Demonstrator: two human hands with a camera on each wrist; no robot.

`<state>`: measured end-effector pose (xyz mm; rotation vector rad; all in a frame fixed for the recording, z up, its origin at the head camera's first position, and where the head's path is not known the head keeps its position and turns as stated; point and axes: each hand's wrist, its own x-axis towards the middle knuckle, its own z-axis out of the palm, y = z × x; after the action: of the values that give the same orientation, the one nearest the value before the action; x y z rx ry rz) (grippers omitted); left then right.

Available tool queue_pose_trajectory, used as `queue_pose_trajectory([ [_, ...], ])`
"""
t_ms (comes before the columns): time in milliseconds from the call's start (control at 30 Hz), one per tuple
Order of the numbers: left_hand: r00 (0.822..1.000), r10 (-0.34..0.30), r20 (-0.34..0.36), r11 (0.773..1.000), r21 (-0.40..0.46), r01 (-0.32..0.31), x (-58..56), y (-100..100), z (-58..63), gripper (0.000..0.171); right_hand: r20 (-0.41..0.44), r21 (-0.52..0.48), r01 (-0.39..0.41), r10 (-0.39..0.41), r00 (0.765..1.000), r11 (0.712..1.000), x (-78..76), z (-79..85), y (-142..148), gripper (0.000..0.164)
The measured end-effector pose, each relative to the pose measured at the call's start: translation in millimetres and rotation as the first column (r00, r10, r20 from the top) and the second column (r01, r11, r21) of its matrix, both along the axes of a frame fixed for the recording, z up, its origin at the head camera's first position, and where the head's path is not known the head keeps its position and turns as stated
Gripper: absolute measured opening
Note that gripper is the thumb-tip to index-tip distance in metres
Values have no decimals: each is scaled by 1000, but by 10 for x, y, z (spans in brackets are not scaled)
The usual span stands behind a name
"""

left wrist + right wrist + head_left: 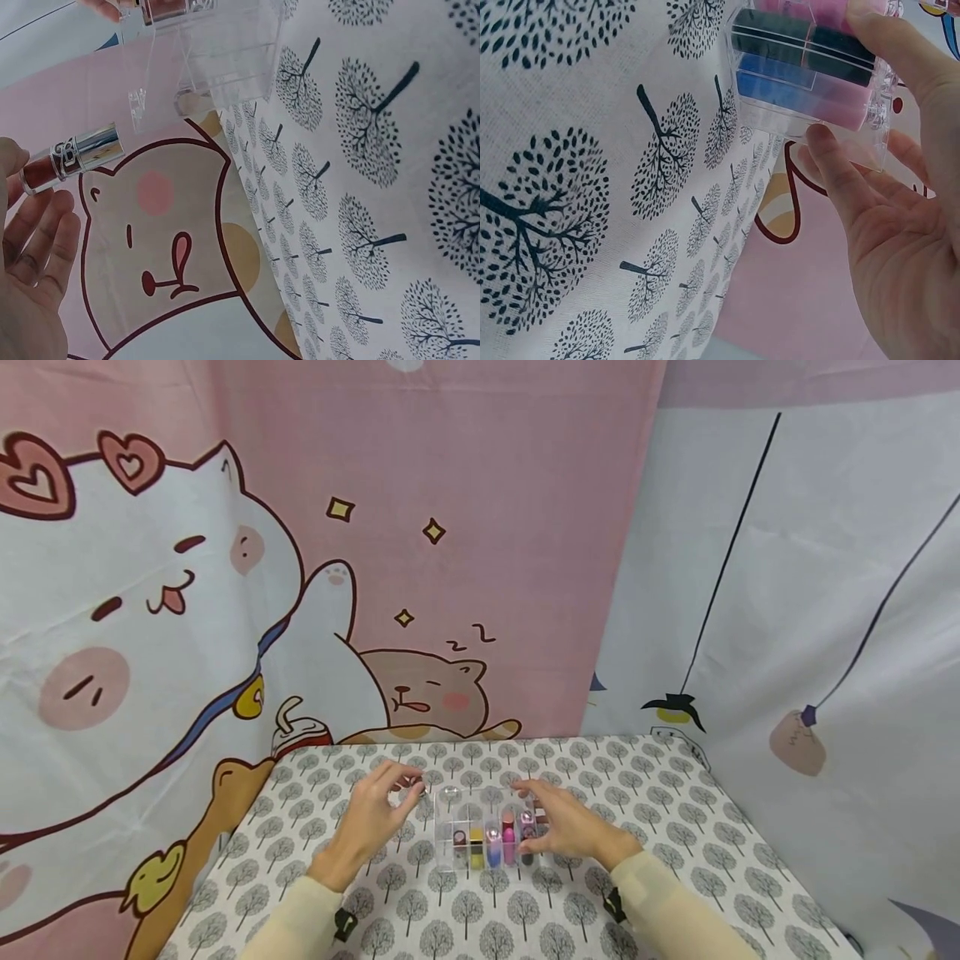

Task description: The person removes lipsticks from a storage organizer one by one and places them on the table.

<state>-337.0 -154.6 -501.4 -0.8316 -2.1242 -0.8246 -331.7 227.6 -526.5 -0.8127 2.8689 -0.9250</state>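
My left hand (372, 807) pinches a lip gloss tube (71, 160) with a reddish-brown body and a shiny silver cap. It is held in the air to the left of a clear plastic organizer (444, 810). With thumb and fingers, my right hand (566, 827) grips the organizer's right end. Several lipstick tubes stand in its compartments, among them a yellow and black tube (476, 850), a pink tube (509, 845), and a blue and pink tube (802, 90). A dark tube (802, 45) lies beside that one in the right wrist view.
The organizer sits on a table covered by a white cloth (465, 906) printed with grey trees. Behind the table hangs a pink curtain (510, 543) with cartoon animals. A pale curtain (750, 635) borders the right side.
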Motion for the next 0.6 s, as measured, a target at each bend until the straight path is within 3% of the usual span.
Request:
queue_pose_trajectory([
  [600, 990, 36, 138, 999, -43, -30, -113, -108, -229, 19, 59, -45, -4, 7, 998, 999, -24, 42, 142, 108],
])
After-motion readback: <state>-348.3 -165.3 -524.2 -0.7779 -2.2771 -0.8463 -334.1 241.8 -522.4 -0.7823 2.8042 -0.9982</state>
